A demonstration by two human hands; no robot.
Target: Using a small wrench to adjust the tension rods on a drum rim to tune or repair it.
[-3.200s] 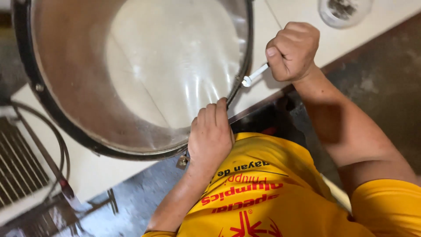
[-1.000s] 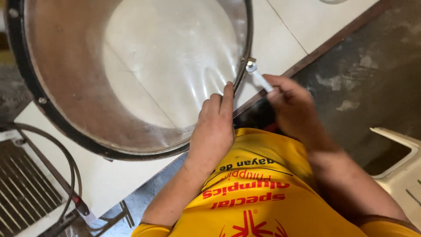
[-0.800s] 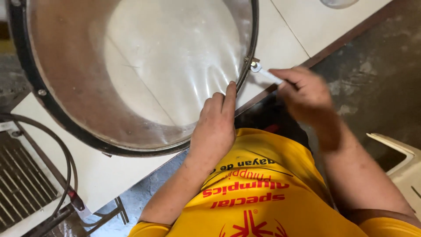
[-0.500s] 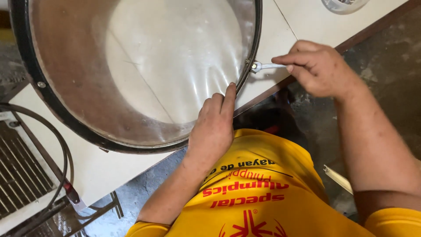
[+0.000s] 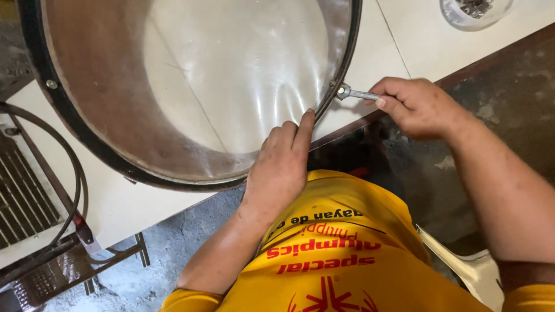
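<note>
White tabletop under everything; landmark for this entry is the big drum, lying on it with its clear skin facing up.

Far left of the drum: a metal grille and a dark hose, both partly out of view.

At the drum's near rim: my left hand rests flat, fingers close together, fingertips pressed onto the hoop. It holds nothing.

At the drum's right rim: a small spanner sits on a lug fitting. My right hand pinches its handle between thumb and curled fingers.

Progress, as judged: this lug is in work. One more lug shows at upper left; its state is unreadable.

Beyond the drum, upper right: a clear dish, cut off, contents unclear.
</note>
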